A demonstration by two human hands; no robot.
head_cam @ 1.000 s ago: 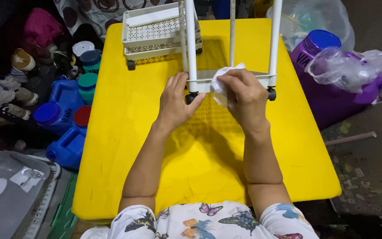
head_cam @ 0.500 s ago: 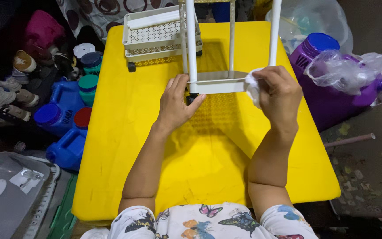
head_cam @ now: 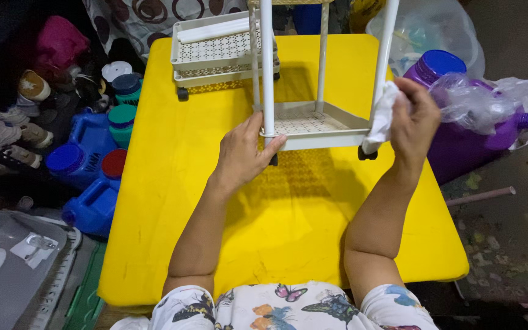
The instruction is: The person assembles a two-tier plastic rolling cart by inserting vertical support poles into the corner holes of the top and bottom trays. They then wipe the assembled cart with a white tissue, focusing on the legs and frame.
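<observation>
I see blue jugs (head_cam: 87, 183) left of the yellow surface (head_cam: 172, 201), a purple jug (head_cam: 459, 104) right, and a white label (head_cam: 32, 247) on a grey lid (head_cam: 7, 269)

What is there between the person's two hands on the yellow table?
In the head view, the white perforated rack shelf spans from the left hand on its post to the right hand, which holds a white cloth.

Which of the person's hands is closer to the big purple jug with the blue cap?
The right. The right hand, holding a white cloth against the rack's post, is just beside the purple jug. The left hand grips the rack's opposite corner, well away.
</observation>
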